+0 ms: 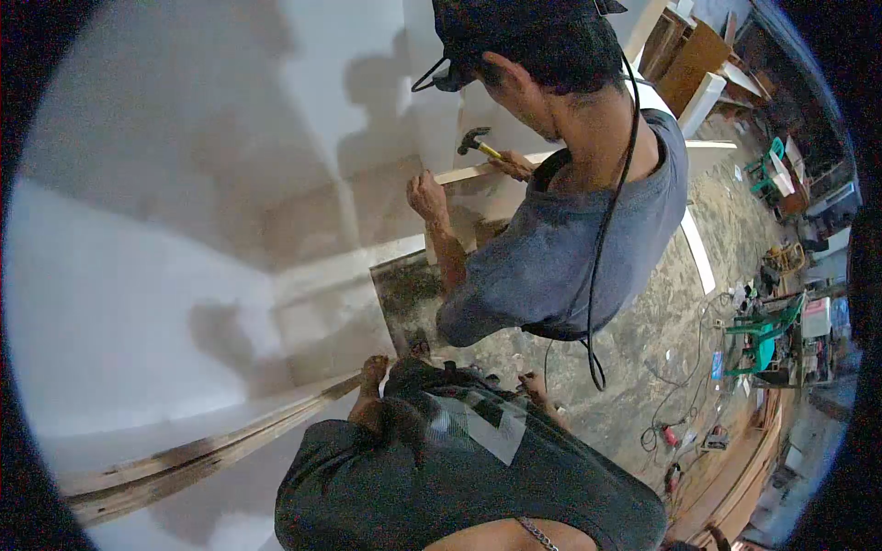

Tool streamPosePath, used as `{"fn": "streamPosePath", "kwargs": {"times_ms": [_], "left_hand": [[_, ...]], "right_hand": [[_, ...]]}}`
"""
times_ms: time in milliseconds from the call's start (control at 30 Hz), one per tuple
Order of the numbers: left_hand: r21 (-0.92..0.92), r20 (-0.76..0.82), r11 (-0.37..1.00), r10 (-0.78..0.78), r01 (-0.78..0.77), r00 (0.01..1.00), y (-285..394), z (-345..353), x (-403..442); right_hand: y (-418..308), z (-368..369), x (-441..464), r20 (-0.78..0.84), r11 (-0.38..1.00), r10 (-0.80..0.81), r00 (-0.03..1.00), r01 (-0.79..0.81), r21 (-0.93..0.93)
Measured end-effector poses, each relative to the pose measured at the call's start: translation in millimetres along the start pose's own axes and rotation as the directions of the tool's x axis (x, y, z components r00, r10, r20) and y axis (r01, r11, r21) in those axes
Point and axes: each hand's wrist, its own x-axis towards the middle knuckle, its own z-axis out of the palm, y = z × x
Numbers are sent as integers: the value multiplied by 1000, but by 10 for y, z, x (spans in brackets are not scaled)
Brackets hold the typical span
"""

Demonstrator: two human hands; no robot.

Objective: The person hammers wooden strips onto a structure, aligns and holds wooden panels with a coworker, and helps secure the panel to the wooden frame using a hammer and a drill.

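My left hand [374, 369] is at the far end of long wooden strips [220, 450] on the edge of a white panel. Its fingers look curled, but what lies within them does not show clearly. Low on my other side, over the floor, is my right hand [532, 386]; it is small and blurred, so its fingers cannot be read. Ahead, a co-worker in a grey shirt [588, 230] grips a claw hammer [476, 141] with a yellow-marked handle. The co-worker's other hand [427, 196] is closed near a pale wooden strip [467, 172].
White panels [138, 303] rise on the left, crossed by shadows. The stained concrete floor [634, 367] carries loose cables and a red tool [671, 435]. Green plastic chairs [764, 342] and stacked boards [696, 69] stand to the right.
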Motion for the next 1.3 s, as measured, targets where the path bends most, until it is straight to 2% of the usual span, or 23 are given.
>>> {"fn": "streamPosePath", "kwargs": {"times_ms": [67,133,200,233,267,367,433,500,533,567,600,667,700,733,767,800,833,867,933,1000,1133,1200,1300], "left_hand": [[98,27,995,3,-5,1000,28,-17,-30],[386,84,914,97,-122,992,78,-78,-62],[408,92,906,83,-114,992,173,-135,-73],[97,19,992,-86,83,996,234,-179,-56],[-231,5,937,-267,261,964,221,-165,-29],[-227,20,942,-249,247,968,73,-122,26],[-229,33,943,-239,240,970,-75,-41,86],[-222,40,947,-230,233,972,-119,-32,115],[-62,54,987,-147,150,988,-84,-14,121],[98,81,994,-66,58,995,-49,-13,122],[106,82,993,-62,54,995,-30,-66,92],[-90,66,996,29,-23,997,-78,-130,35],[-83,68,996,32,-26,997,-64,-136,32],[-354,50,935,4,14,999,-164,27,61],[-599,39,800,-28,46,999,-212,88,69],[-595,40,802,-28,46,999,-184,12,48],[-350,31,936,29,-16,999,-79,-146,10],[-78,39,994,86,-83,996,16,-251,-29],[-61,-29,998,-7,5,1000,-35,26,75],[-60,-82,994,-94,89,992,-83,112,105],[29,22,999,17,-18,1000,-100,45,69],[142,54,986,80,-87,995,-118,57,60],[278,76,946,153,-168,985,-243,61,144]], "right_hand": [[-65,32,-29,-12,998,-39,999,39,44],[-119,84,-19,-14,996,-56,998,57,62],[-128,49,100,-11,998,-40,999,40,39],[-61,25,100,-10,999,-3,1000,4,46],[-15,30,115,-6,998,34,999,-33,61],[84,24,182,-12,993,80,997,-79,88],[135,30,261,-47,1000,16,999,-18,-26],[99,88,133,-50,992,49,998,-43,117],[80,129,78,-46,966,79,996,-65,249],[270,114,309,-50,971,117,992,-104,214],[226,139,274,-48,969,118,992,-104,223],[180,131,256,-48,959,230,972,-218,182],[189,155,282,-82,976,193,978,-183,117],[107,190,193,-80,975,194,978,-184,123],[-7,222,66,-123,996,48,991,-38,85],[-107,249,-36,-160,993,-100,982,108,41],[-50,263,-46,-159,993,-100,982,108,45],[21,275,-106,-136,980,-63,989,87,178],[23,299,-110,-108,948,-28,994,61,312],[-85,293,-50,-135,981,154,979,-135,140],[-53,316,-82,-154,977,-33,987,64,205],[216,279,229,-141,974,188,972,-165,158],[143,312,157,-160,972,187,969,-159,174]]}}
